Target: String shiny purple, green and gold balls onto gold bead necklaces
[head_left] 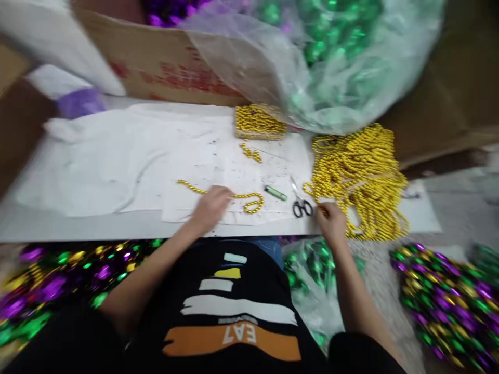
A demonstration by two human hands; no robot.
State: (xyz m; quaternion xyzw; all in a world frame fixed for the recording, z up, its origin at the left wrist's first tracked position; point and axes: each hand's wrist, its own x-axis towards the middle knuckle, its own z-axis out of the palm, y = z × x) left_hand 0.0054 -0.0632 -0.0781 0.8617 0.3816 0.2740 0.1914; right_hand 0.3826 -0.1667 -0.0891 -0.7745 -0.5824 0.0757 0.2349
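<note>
A short gold bead strand [253, 202] lies on white paper, its right end curled in a loop. My left hand [212, 205] is closed over the middle of it, with strand showing on both sides; the fingertips are blurred. My right hand [331, 221] is pinched at the left edge of a large heap of gold bead strands [358, 176], on a strand that comes out of it. Black-handled scissors [301, 205] lie just left of that hand, blades pointing away. A green lighter [275, 193] rests between the scissors and the short strand.
Behind the white paper [148, 156] stand a gold bead bundle [260, 123], a few loose gold pieces [251, 152] and a cardboard box [156, 62]. A clear bag of green beads [335, 62] overhangs the table. Multicoloured beads [448, 301] lie low at right.
</note>
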